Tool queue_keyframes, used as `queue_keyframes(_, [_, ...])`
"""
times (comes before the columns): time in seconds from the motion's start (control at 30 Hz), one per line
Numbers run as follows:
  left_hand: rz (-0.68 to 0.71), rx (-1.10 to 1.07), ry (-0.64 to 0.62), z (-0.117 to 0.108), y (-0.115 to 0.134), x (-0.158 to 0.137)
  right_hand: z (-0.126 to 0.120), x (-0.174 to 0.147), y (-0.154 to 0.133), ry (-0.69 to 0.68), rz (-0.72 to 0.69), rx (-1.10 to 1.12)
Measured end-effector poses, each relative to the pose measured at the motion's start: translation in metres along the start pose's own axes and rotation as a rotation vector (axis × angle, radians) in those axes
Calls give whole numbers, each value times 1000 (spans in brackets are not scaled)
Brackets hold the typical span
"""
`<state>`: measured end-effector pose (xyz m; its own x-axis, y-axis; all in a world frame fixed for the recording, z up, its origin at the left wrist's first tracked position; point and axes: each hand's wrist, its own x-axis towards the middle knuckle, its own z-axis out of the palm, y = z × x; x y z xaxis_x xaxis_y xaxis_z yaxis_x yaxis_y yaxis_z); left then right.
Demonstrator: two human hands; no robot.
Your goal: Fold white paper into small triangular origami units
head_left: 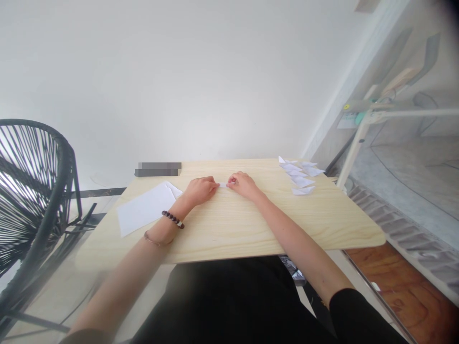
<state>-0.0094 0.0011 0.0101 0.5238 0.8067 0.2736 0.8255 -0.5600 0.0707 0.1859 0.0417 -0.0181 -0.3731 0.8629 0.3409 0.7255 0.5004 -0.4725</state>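
Note:
Between my two hands, low over the middle of the wooden table, is a small piece of folded white paper [223, 185]. My left hand [201, 189] pinches its left end, with the fingers closed. At its right end, the fingertips of my right hand [243, 184] are pressed together on the same paper. Most of the paper is hidden by the fingers, so its exact shape cannot be made out. Left of my left hand lie flat white paper sheets [143, 209]. Several folded paper boats [300, 180] stand in a group at the right rear of the table.
The pale wooden table [229, 234] has its back edge by a white wall [215, 86]. A blurred dark object [158, 169] lies at the left rear corner. A black corded chair [36, 191] stands to the left, and a white metal frame [358, 138] to the right.

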Motion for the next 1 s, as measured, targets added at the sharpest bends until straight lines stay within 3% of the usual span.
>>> queue_keyframes(0.13, [17,51,-4,0,5,1,0,1,0,5,52,-19])
queue_keyframes(0.57, [64,185,-54,3,8,1,3,6,14,-73,63,228])
queue_keyframes(1.0, [42,214,-91,3,8,2,-1,10,17,-69,95,252])
